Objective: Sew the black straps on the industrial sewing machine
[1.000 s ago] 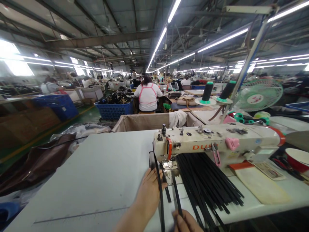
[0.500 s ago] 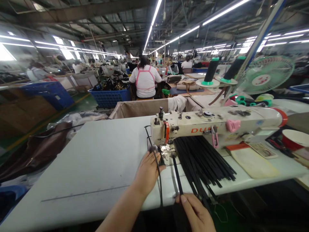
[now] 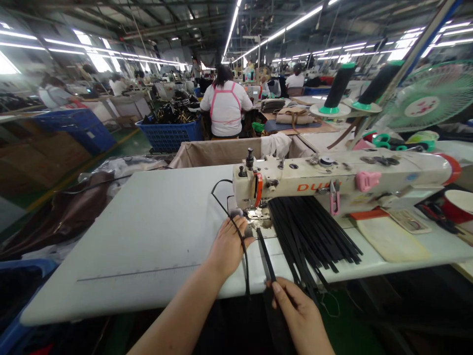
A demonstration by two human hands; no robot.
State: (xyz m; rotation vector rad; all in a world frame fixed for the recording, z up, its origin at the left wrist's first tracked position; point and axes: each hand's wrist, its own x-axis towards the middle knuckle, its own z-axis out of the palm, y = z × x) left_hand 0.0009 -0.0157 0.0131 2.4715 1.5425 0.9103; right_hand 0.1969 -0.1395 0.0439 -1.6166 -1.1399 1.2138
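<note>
Ahead, a crate (image 3: 168, 139) holds dark pieces (image 3: 173, 112); left hand (image 3: 228, 246) outstretched, right hand (image 3: 295, 305) pinching strip (image 3: 266, 254).

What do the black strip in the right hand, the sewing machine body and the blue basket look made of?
Black strip: perhaps leather-like or woven webbing, with a matte finish; its plain dark surface leaves that open.
Sewing machine body: probably cream-painted metal, judging by its smooth, rigid, lightly shiny casing.
Blue basket: likely moulded plastic, from its uniform colour and regular slotted wall.

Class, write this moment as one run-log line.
left hand: by needle plate, black cord across it | right hand: pinches black strip | strip bundle: under sewing machine arm
</note>
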